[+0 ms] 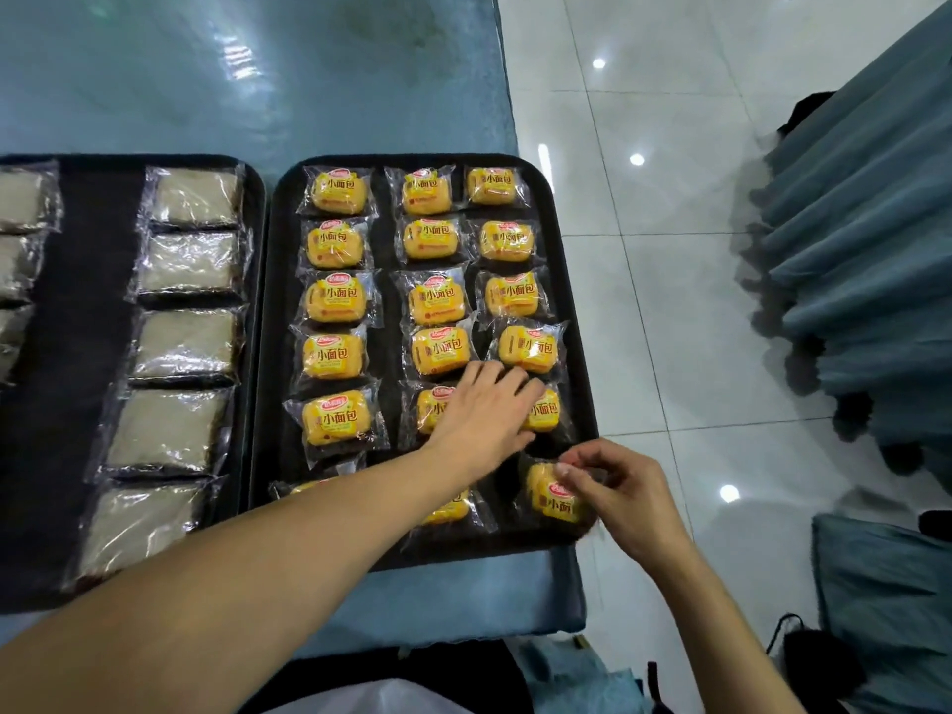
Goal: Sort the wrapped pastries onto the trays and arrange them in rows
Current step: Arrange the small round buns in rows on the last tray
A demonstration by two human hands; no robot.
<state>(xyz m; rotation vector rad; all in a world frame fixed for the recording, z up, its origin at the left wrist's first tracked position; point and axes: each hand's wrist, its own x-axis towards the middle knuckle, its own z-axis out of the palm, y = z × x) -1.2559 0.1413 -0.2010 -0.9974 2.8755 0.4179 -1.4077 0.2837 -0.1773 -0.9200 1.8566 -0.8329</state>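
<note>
The left hand reaches across the right tray with its fingers straight and spread, lying flat on the wrapped yellow pastries of the fifth row, its fingertips touching the one in the right-hand column. The right hand has its fingers curled, thumb and forefinger pinching the clear wrapper of the nearest pastry in the right column, which lies at the tray's near right corner. The yellow pastries lie in three columns on this black tray, each wrapper printed with the red characters "小面包" under a small red logo too small to read. Just to the left, a second black tray carries pale pastries in clear wrappers, set in a column, with more at its left edge; no writing can be made out on them. Both trays rest on a blue surface.
</note>
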